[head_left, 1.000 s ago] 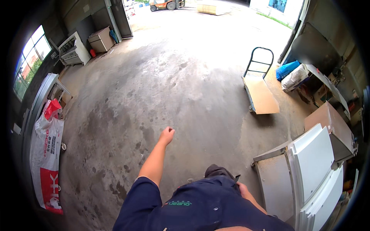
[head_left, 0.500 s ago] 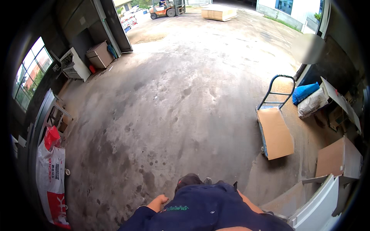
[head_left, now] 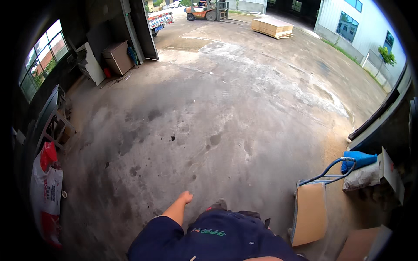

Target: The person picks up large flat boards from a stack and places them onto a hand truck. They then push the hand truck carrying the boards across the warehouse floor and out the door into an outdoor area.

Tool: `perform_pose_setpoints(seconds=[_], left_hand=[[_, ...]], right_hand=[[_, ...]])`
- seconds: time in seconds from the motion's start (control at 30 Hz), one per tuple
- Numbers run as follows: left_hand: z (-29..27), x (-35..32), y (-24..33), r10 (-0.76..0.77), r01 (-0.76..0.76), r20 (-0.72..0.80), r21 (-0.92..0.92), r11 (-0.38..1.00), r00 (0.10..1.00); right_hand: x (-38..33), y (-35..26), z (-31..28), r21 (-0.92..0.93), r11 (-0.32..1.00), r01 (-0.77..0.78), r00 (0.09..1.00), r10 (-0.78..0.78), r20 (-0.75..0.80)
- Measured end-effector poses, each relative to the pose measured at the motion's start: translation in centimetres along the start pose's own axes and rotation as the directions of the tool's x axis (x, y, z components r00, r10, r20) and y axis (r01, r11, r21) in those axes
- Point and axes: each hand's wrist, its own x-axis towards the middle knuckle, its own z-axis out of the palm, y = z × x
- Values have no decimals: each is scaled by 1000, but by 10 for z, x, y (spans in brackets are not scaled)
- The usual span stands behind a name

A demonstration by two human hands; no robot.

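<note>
My left hand (head_left: 186, 197) swings out in front of my body over the bare concrete floor. Its fingers look curled into a loose fist, with nothing visible in them, and it touches nothing. A dark blue sleeve covers the upper part of that arm. My right hand is out of sight, hidden by my body. The dark tip of one shoe (head_left: 220, 203) shows past the front of my dark blue shirt (head_left: 217, 237).
At right stands a flat trolley with a blue handle (head_left: 333, 175) and a cardboard sheet (head_left: 310, 213) on it. Beyond lie a blue sack (head_left: 358, 161) and a white sack (head_left: 362, 176). Outside are a forklift (head_left: 204, 11) and stacked boards (head_left: 272, 28). A red-and-white bag (head_left: 48, 191) leans left.
I have moved forward toward the wide doorway, so the trolley and sacks sit nearer. My left arm has swung forward, and my right forearm has gone from view.
</note>
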Motion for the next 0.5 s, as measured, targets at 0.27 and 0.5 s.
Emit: perform_pose_setpoints(seconds=[0.27,0.5], left_hand=[[-260,172,485,691,-687,-263,-568,453,673],[-191,363,432,350,-351,-29,-115,929,936]], right_hand=[[235,-90,-19,-79,992,94,994,-98,-52],[440,-200,-44,-294,954,49,999,-45,21]])
